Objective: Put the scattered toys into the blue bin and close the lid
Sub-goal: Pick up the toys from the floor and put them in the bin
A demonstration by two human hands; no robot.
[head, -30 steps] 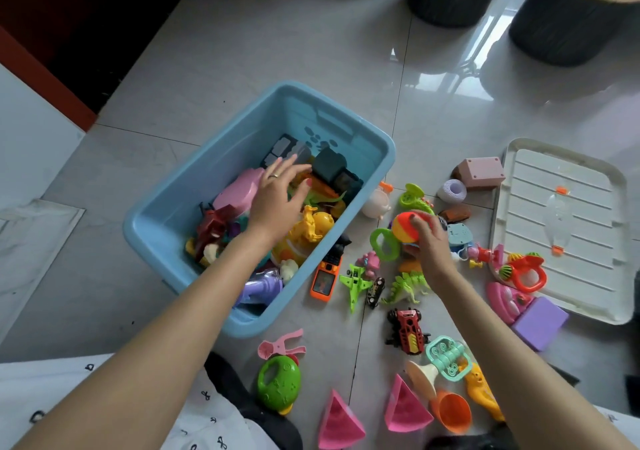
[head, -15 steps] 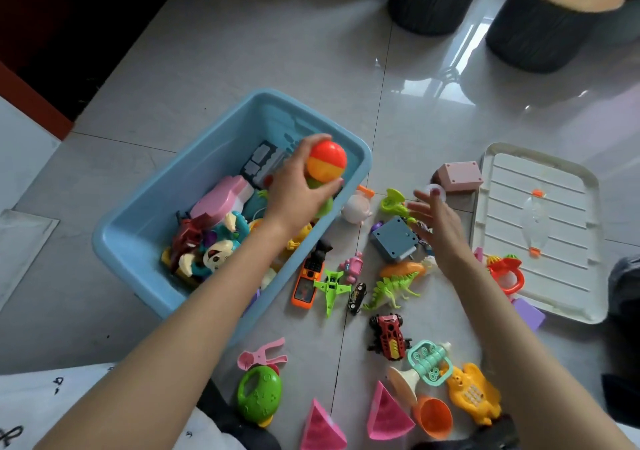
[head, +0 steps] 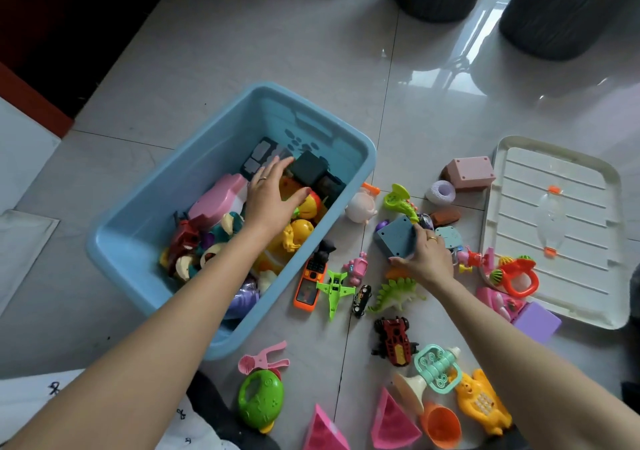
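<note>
The blue bin (head: 145, 228) stands on the floor at left, holding several toys. My left hand (head: 272, 197) hovers inside it with fingers spread, over the red and orange ball (head: 310, 204) lying among the toys. My right hand (head: 424, 259) grips a grey-blue block (head: 394, 236) on the floor right of the bin. Scattered toys lie around: an orange toy phone (head: 308, 285), a green plane (head: 334, 288), a green dinosaur (head: 396, 294), a red car (head: 394, 340). The white lid (head: 554, 228) lies flat at right.
Nearer me lie a green round toy (head: 259, 399), pink wedges (head: 393, 422), an orange cup (head: 441, 423) and a yellow phone toy (head: 481, 403). A pink box (head: 471, 172) sits beside the lid. Two dark round stools (head: 554, 10) stand at the back.
My left hand carried the red and orange ball into the bin and let it go. My right hand came down and took hold of the grey-blue block.
</note>
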